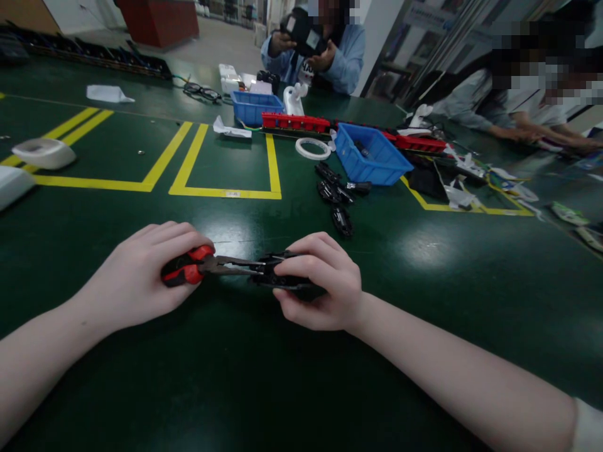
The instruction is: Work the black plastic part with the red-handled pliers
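Note:
Closed around the red and black handles of long-nose pliers (221, 265) is my left hand (146, 270). The pliers point right, their jaws slightly apart, with the tips at the near end of a black plastic part (268, 271). My right hand (325, 282) grips that part from the right, its fingers over the top and thumb below, hiding much of it. Whether the jaw tips pinch anything on the part, I cannot tell. Several similar black parts (341, 220) lie beyond my right hand on the green table (226, 376).
A blue bin (372, 157) holds dark pieces; a second blue bin (257, 110) stands farther back. Red strips (296, 123), a white tape roll (313, 149) and another roll (44, 153) lie around. Across the table a person (343, 59) holds a black device; other people sit right.

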A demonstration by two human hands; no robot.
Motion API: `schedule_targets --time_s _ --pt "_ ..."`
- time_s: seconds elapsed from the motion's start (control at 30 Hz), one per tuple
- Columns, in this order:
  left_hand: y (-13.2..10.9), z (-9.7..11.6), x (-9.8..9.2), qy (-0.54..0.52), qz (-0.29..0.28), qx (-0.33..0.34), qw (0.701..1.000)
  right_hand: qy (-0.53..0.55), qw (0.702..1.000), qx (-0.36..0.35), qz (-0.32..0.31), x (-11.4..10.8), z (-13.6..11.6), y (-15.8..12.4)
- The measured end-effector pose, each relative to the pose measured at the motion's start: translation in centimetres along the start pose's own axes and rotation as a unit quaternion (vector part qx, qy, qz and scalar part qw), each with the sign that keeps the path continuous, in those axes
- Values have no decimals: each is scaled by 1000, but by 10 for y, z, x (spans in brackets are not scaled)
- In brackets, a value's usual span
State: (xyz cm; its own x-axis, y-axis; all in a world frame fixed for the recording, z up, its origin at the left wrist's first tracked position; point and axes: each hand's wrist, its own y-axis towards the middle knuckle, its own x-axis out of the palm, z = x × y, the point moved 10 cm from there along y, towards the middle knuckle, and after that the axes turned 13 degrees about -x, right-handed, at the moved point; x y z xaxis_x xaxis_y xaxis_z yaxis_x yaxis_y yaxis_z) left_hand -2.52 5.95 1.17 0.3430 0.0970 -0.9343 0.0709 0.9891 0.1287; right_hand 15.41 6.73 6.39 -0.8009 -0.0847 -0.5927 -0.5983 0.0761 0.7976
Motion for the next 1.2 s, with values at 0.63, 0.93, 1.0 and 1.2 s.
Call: schedule_targets --time_s 0.63,0.93,1.0,1.2 --pt "-1 -4 5 -33 -40 -26 998 112 993 48 11 4 11 -2" --pt "0 -8 6 -67 -45 -42 996 146 987 65 7 6 15 -3" --pt "1 -8 6 -69 -40 -42 996 143 987 67 5 6 15 -3" --pt "1 -8 5 -69 -36 -37 996 133 989 64 14 5 14 -3"
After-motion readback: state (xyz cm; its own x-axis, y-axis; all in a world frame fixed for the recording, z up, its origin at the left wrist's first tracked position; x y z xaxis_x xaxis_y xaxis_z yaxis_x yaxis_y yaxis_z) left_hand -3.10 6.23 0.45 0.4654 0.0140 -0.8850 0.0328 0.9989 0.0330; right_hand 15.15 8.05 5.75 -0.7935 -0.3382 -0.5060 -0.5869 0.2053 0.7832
